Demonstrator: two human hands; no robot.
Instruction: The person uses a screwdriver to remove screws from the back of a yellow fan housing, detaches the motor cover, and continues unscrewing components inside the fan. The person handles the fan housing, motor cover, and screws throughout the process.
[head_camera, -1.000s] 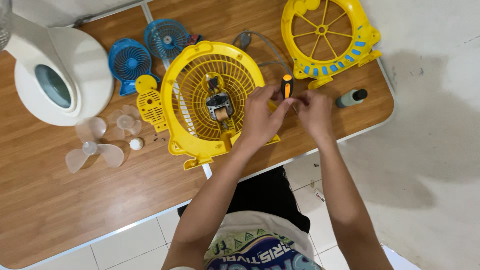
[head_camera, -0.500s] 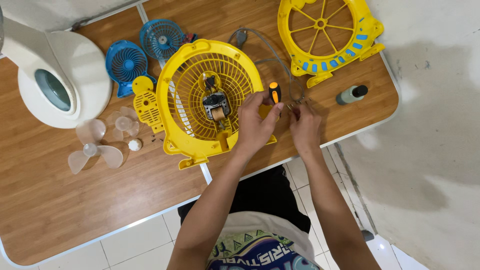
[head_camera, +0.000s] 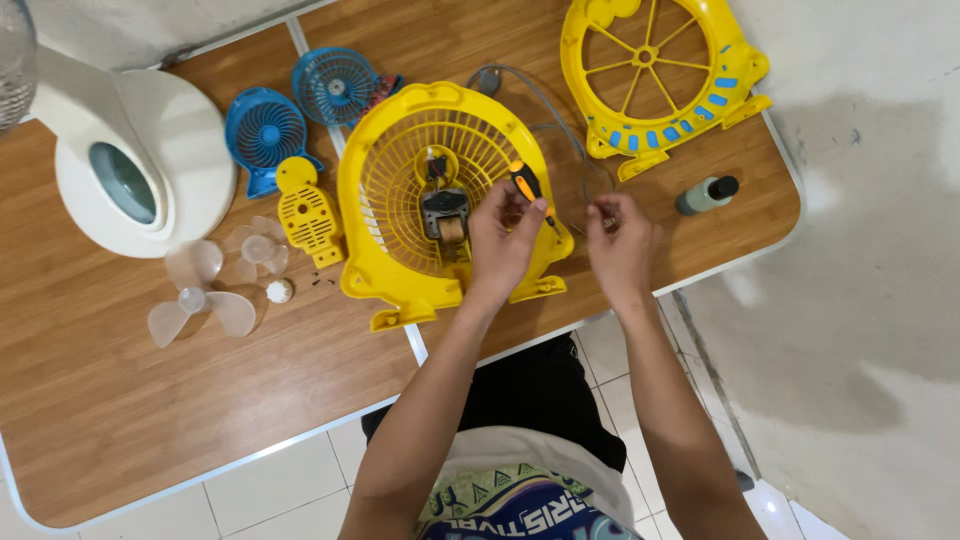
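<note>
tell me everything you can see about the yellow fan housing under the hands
The yellow fan housing looks like moulded plastic: a round grille of fine ribs in a thick rim with small feet. It lies flat on the wooden table, with a dark metal motor at its centre. The left hand, holding a screwdriver, rests over its right side.

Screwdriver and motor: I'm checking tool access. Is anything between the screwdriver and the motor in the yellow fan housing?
Nothing visible: the screwdriver in the left hand lies right of the motor, only open grille between.
</note>
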